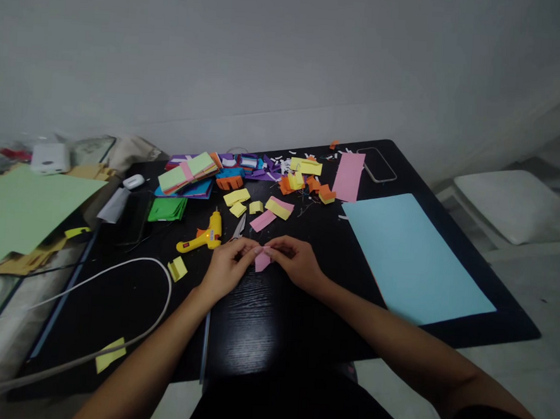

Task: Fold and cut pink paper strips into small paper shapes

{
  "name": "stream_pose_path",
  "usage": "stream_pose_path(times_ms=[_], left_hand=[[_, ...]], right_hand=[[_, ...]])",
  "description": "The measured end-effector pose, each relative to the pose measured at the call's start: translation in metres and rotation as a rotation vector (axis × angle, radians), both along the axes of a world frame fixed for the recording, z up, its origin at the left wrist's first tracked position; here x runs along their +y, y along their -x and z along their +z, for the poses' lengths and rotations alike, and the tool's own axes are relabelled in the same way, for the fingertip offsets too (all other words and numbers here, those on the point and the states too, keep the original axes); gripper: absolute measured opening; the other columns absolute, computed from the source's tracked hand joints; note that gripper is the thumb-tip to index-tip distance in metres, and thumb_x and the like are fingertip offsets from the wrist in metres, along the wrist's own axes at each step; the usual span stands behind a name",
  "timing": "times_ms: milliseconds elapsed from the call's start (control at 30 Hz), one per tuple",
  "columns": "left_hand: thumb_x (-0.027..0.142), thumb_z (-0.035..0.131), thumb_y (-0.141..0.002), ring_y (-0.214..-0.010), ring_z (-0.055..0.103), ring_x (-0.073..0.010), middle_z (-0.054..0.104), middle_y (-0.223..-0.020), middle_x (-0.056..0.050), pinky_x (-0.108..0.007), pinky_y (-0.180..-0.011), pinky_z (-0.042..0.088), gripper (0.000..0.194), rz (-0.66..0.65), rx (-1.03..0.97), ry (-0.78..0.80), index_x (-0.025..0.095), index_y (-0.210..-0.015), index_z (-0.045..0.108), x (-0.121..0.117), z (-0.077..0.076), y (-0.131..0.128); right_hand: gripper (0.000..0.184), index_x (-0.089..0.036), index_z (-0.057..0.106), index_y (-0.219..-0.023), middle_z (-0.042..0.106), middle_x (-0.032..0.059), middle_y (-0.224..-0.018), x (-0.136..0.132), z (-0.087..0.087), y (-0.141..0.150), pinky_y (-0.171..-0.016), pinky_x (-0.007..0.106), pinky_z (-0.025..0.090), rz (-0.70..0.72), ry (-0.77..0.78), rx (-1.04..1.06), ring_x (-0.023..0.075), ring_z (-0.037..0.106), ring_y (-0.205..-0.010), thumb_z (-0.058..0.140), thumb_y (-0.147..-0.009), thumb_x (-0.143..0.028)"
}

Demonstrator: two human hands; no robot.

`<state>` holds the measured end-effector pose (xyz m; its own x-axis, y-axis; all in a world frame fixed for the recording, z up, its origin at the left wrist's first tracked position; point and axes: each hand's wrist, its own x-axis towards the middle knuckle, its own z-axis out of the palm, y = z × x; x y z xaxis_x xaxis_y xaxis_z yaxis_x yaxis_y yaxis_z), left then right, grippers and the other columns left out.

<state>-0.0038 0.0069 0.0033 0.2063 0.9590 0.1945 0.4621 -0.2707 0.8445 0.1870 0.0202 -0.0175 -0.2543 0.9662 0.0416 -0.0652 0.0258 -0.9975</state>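
Observation:
A small folded piece of pink paper (pixel 262 261) is pinched between my two hands above the black table. My left hand (pixel 229 264) grips its left side with thumb and fingers. On the other side, my right hand (pixel 298 261) holds its right edge the same way. Just beyond my left hand lies a pair of scissors (pixel 240 226), its handles hidden. A yellow glue gun (pixel 203 235) rests to the left of that hand. Past my fingers are a pink paper strip (pixel 263 220) and a yellow and pink piece (pixel 279 207).
A light blue sheet (pixel 414 259) covers the table's right side. Stacked coloured papers (pixel 190 173), green folded paper (pixel 167 209) and scattered scraps (pixel 275 167) lie at the back. A phone-shaped outline (pixel 379 165) sits back right. A white cable (pixel 167 291) loops at left; a white stool (pixel 499 197) stands right.

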Motion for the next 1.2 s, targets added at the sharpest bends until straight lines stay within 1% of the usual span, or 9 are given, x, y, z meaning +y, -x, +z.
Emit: stream_pose_path(times_ms=[133, 333, 500, 600, 733, 867, 1067, 1133, 1200], left_hand=[[0.033, 0.061, -0.096, -0.077, 0.067, -0.0145, 0.075, -0.089, -0.003, -0.026, -0.073, 0.050, 0.019, -0.015, 0.088, -0.112, 0.019, -0.096, 0.074, -0.0008, -0.0005, 0.0013], [0.029, 0.060, -0.097, -0.078, 0.067, -0.0144, 0.074, -0.090, -0.002, -0.025, -0.073, 0.051, 0.014, -0.044, 0.133, -0.172, 0.019, -0.098, 0.071, -0.0015, -0.0006, 0.0010], [0.024, 0.057, -0.098, -0.086, 0.069, -0.0159, 0.073, -0.095, -0.004, -0.028, -0.078, 0.053, 0.011, -0.100, 0.169, -0.250, 0.019, -0.101, 0.067, -0.0020, 0.0010, -0.0001], [0.022, 0.057, -0.098, -0.085, 0.068, -0.0156, 0.073, -0.095, -0.004, -0.028, -0.077, 0.053, 0.011, -0.124, 0.178, -0.280, 0.019, -0.102, 0.066, -0.0022, 0.0030, -0.0007], [0.021, 0.057, -0.098, -0.078, 0.064, -0.0145, 0.068, -0.087, -0.003, -0.027, -0.072, 0.050, 0.009, -0.136, 0.194, -0.306, 0.018, -0.099, 0.064, -0.0024, 0.0060, -0.0013], [0.023, 0.056, -0.098, -0.073, 0.059, -0.0133, 0.064, -0.081, -0.001, -0.026, -0.069, 0.048, 0.010, -0.137, 0.164, -0.240, 0.018, -0.094, 0.063, -0.0022, 0.0059, -0.0009], [0.034, 0.054, -0.099, -0.074, 0.060, -0.0140, 0.067, -0.083, -0.002, -0.026, -0.068, 0.047, 0.021, -0.058, 0.029, -0.006, 0.018, -0.092, 0.066, -0.0009, 0.0016, -0.0009], [0.035, 0.053, -0.099, -0.073, 0.059, -0.0140, 0.067, -0.082, -0.002, -0.026, -0.067, 0.047, 0.023, -0.048, -0.001, 0.039, 0.018, -0.093, 0.066, -0.0007, 0.0015, -0.0020], [0.036, 0.056, -0.098, -0.070, 0.059, -0.0136, 0.067, -0.080, -0.001, -0.026, -0.066, 0.048, 0.021, -0.048, -0.024, 0.057, 0.018, -0.094, 0.066, -0.0007, 0.0016, -0.0030]], right_hand=[[0.016, -0.020, 0.075, -0.089, 0.076, 0.0028, -0.087, -0.0001, 0.0015, -0.0003, -0.079, 0.032, 0.057, 0.013, 0.005, -0.008, 0.0174, 0.071, -0.081, 0.074, -0.083, -0.035], [0.014, -0.020, 0.074, -0.089, 0.074, 0.0019, -0.085, -0.0006, 0.0023, -0.0015, -0.076, 0.030, 0.054, 0.036, -0.023, -0.033, 0.0166, 0.069, -0.079, 0.072, -0.085, -0.034], [0.013, -0.019, 0.073, -0.088, 0.072, 0.0013, -0.083, -0.0005, 0.0023, -0.0026, -0.075, 0.029, 0.052, 0.042, -0.041, -0.066, 0.0157, 0.067, -0.078, 0.069, -0.087, -0.032], [0.013, -0.019, 0.072, -0.088, 0.072, 0.0012, -0.083, -0.0002, 0.0018, -0.0033, -0.075, 0.028, 0.052, 0.050, -0.062, -0.088, 0.0156, 0.066, -0.078, 0.068, -0.088, -0.032], [0.014, -0.019, 0.072, -0.089, 0.071, 0.0010, -0.083, -0.0010, 0.0015, -0.0038, -0.075, 0.028, 0.051, 0.083, -0.090, -0.134, 0.0152, 0.065, -0.078, 0.066, -0.090, -0.032], [0.014, -0.019, 0.071, -0.089, 0.071, 0.0008, -0.083, -0.0023, 0.0023, -0.0029, -0.073, 0.027, 0.050, 0.094, -0.086, -0.140, 0.0145, 0.064, -0.076, 0.066, -0.090, -0.032], [0.013, -0.019, 0.070, -0.087, 0.069, 0.0007, -0.082, -0.0001, 0.0059, -0.0018, -0.076, 0.028, 0.051, 0.097, -0.013, -0.024, 0.0146, 0.064, -0.078, 0.070, -0.086, -0.032], [0.014, -0.019, 0.070, -0.086, 0.069, 0.0008, -0.083, 0.0008, 0.0068, -0.0016, -0.078, 0.029, 0.052, 0.094, 0.017, 0.018, 0.0148, 0.064, -0.079, 0.072, -0.084, -0.032], [0.014, -0.019, 0.070, -0.085, 0.068, 0.0007, -0.081, 0.0013, 0.0072, -0.0013, -0.077, 0.029, 0.052, 0.084, 0.032, 0.033, 0.0145, 0.064, -0.076, 0.072, -0.083, -0.033]])
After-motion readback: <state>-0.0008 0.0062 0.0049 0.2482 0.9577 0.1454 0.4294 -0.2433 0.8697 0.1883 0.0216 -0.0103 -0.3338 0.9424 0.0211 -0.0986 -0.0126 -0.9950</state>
